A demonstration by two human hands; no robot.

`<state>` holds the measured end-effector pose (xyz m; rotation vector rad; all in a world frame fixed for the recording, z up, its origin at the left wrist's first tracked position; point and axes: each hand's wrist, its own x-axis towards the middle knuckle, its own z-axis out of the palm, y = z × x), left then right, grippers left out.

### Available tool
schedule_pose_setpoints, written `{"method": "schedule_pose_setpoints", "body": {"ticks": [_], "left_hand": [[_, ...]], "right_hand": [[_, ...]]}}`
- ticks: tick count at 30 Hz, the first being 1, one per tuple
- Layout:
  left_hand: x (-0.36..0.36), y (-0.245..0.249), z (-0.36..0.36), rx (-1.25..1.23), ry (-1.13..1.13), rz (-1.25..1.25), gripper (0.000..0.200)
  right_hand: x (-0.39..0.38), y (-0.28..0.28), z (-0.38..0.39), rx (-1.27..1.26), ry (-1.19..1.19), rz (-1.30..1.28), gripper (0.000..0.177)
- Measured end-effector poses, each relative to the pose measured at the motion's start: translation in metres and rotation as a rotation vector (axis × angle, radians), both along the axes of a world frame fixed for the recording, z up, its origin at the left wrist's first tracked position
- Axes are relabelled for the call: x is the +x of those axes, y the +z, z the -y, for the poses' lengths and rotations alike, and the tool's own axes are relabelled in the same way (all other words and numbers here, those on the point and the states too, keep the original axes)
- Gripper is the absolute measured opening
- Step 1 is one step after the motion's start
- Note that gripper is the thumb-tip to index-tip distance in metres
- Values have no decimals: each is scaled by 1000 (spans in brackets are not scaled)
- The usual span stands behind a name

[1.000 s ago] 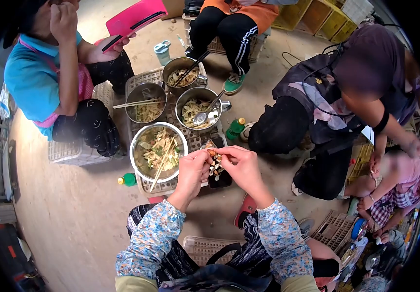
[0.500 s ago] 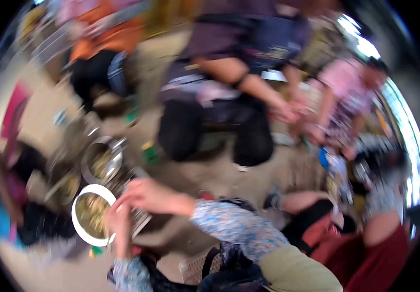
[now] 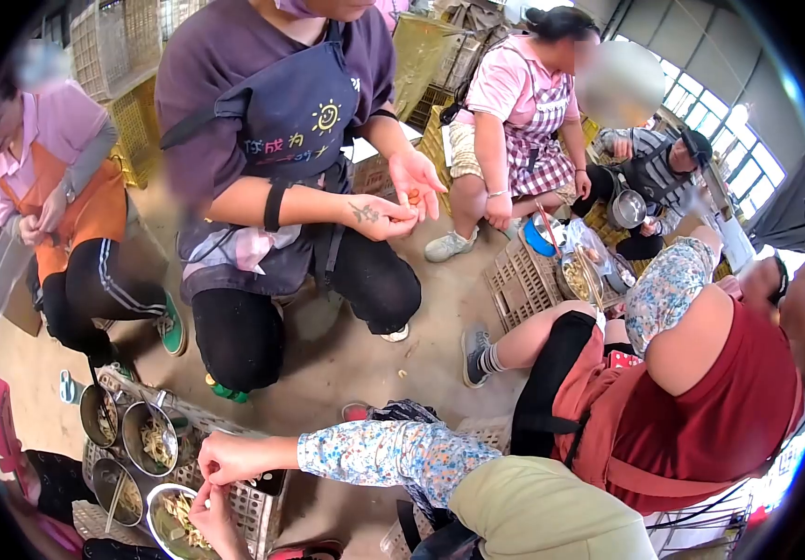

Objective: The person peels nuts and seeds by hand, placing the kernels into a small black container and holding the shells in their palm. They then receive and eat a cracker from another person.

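My right hand (image 3: 239, 458), at the end of a floral sleeve, is closed in a pinch with the fingertips pointing down. Just below it my left hand (image 3: 217, 525) is also pinched, fingertips near those of the right. Whatever either pinch holds is too small to make out. Beside and under the left hand sits a white-rimmed bowl (image 3: 154, 519) with pale yellow, strip-like food (image 3: 181, 516) in it. That hand covers part of the bowl's right side.
Several metal pots (image 3: 149, 439) of similar food stand on a crate (image 3: 267, 515). Across from me a crouching person in a navy apron (image 3: 290, 112) holds small orange bits in an open palm. A red-clad person (image 3: 701, 411) sits close on the right. Another crate (image 3: 521, 285) carries bowls.
My view has swung and steadied, so the bowl and my hands sit lower in it. Both hands stay close together by the bowl. The navy-aproned person appears larger and further left.
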<state>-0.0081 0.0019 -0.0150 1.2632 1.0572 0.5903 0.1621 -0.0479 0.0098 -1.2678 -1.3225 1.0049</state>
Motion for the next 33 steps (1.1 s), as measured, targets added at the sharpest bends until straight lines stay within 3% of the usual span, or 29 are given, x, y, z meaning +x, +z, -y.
{"method": "schedule_pose_setpoints", "body": {"ticks": [9,11,15,16,21,24,25,27,28,30,33], "left_hand": [[-2,-2,-2,19,-51,10,26],[-2,-5,-3,34,-49,-41,25],[-8,-16,-11,-6,-84,28,24],[12,70,16,188,-320,-581,41],[18,89,25,277,-297,-637,37],[22,94,29,291,-290,-680,40],[6,67,14,292,-295,-681,40],[-39,-10,-27,892,-740,-599,44],[-25,15,-13,892,-741,-598,44],[14,85,26,330,-316,-656,44],[23,94,31,157,-147,-534,43]], "right_hand": [[-6,-10,-3,88,-135,61,9],[-5,-14,-6,22,-37,132,11],[-10,-12,-6,30,-63,101,11],[-8,-8,-5,33,-52,51,11],[-14,-27,-14,44,-79,-56,9],[-17,-32,-17,106,-100,52,9],[-21,-40,-20,113,-113,33,11],[-21,-32,-16,87,-113,74,11],[-21,-28,-14,60,-108,117,12],[-20,-26,-14,27,-108,124,13],[-16,-14,-10,-67,-43,55,13]]}}
